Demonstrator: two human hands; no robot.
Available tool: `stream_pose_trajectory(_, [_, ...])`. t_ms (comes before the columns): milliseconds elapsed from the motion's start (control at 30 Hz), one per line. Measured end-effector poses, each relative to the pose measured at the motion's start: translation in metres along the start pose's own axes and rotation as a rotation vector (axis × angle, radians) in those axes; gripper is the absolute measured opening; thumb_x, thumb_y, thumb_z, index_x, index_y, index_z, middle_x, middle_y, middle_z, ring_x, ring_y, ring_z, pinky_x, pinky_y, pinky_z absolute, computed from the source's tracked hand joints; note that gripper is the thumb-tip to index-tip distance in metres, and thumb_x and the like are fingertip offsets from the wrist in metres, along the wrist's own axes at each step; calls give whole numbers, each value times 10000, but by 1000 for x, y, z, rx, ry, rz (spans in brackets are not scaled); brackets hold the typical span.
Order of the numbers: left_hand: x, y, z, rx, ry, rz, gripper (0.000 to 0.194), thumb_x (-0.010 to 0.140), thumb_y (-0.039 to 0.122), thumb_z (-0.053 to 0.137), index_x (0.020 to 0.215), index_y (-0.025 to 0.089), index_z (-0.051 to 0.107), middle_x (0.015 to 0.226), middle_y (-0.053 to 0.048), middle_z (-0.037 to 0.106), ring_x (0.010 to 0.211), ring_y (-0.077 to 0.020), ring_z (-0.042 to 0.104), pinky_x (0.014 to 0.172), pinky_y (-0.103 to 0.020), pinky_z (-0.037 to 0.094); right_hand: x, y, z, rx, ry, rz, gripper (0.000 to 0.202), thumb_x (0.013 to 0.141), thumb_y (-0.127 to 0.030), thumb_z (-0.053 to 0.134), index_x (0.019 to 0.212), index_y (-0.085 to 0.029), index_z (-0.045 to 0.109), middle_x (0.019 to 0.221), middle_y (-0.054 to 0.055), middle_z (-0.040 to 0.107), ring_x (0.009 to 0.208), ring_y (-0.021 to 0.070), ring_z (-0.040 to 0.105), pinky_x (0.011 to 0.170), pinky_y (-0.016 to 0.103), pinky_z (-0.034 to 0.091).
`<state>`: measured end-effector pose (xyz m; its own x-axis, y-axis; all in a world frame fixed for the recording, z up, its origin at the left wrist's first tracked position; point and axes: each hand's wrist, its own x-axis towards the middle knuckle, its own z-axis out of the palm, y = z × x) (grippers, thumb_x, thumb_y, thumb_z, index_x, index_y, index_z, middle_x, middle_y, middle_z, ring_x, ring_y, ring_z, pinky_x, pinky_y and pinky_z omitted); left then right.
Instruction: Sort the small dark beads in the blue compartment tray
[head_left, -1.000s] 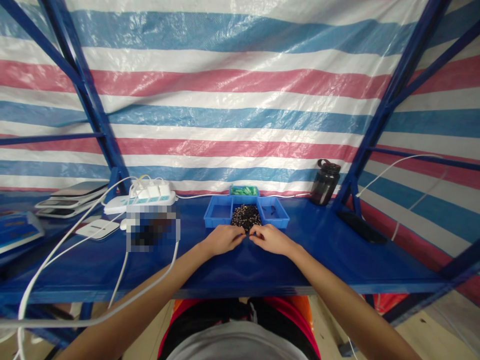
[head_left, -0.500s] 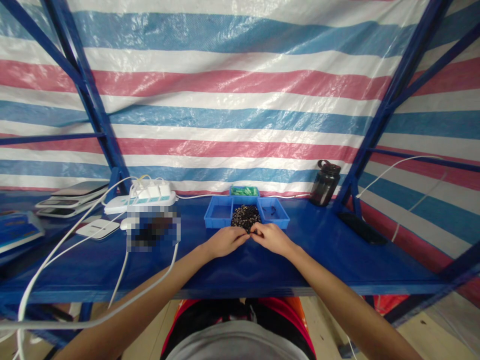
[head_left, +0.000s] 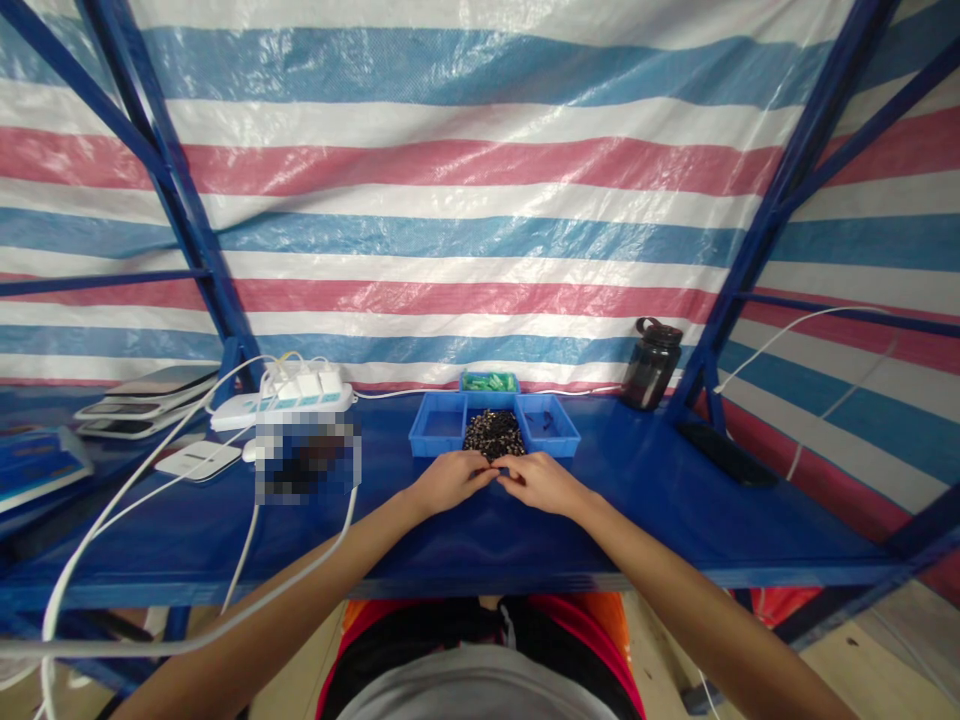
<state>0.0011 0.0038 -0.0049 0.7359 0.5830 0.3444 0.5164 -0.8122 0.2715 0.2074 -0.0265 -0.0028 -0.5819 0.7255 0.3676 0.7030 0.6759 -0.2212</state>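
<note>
My left hand (head_left: 452, 481) and my right hand (head_left: 541, 481) meet fingertip to fingertip at the near edge of a heap of small black and pale pieces (head_left: 493, 432). Both hands are closed in a pinch; whatever lies between the fingers is too small to make out. The heap fills the middle blue bin, whose front is hidden by the pieces and my hands. On its left is a blue bin (head_left: 437, 446) with a bare floor showing. A few small dark pieces lie in the right blue bin (head_left: 552, 447). Behind stands a small bin with green pieces (head_left: 489, 382).
A dark bottle (head_left: 651, 365) stands at the back right, near a flat black object (head_left: 724, 455). At the left are a power strip (head_left: 281, 408) with white plugs, a white flat device (head_left: 199, 460) and stacked devices (head_left: 142, 400). White cables (head_left: 75, 570) cross my left forearm's side.
My right hand's fingers have shifted slightly left and closer over the left fingertips. The bins have stayed in place.
</note>
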Motion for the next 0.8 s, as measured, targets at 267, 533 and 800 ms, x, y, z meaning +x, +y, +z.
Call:
stream_pose_trajectory(267, [1, -2, 2, 70, 29, -31, 334, 939, 377, 402, 771, 181, 614, 753, -18, 620, 709, -133, 572, 622, -216, 375, 0, -3, -4, 10, -38, 23, 280, 865, -200, 499, 1122, -211, 610, 766, 15, 682, 673, 139, 616, 652, 218, 390])
stream_pose_trajectory(533, [-2, 0, 0, 87, -12, 39, 197, 885, 291, 471, 782, 186, 603, 798, -9, 596, 736, -125, 571, 664, -205, 391, 1, 4, -5, 9, -1, 79, 315, 901, -287, 495, 1200, -200, 539, 773, 21, 672, 699, 154, 619, 647, 227, 393])
stream_pose_trajectory(800, [-2, 0, -1, 98, -33, 41, 123, 852, 247, 492, 879, 201, 602, 813, 0, 588, 736, -130, 567, 660, -207, 386, 1, 0, -10, 25, -54, 63, 144, 883, -272, 529, 951, -193, 627, 697, 1, 655, 632, 129, 592, 597, 209, 350])
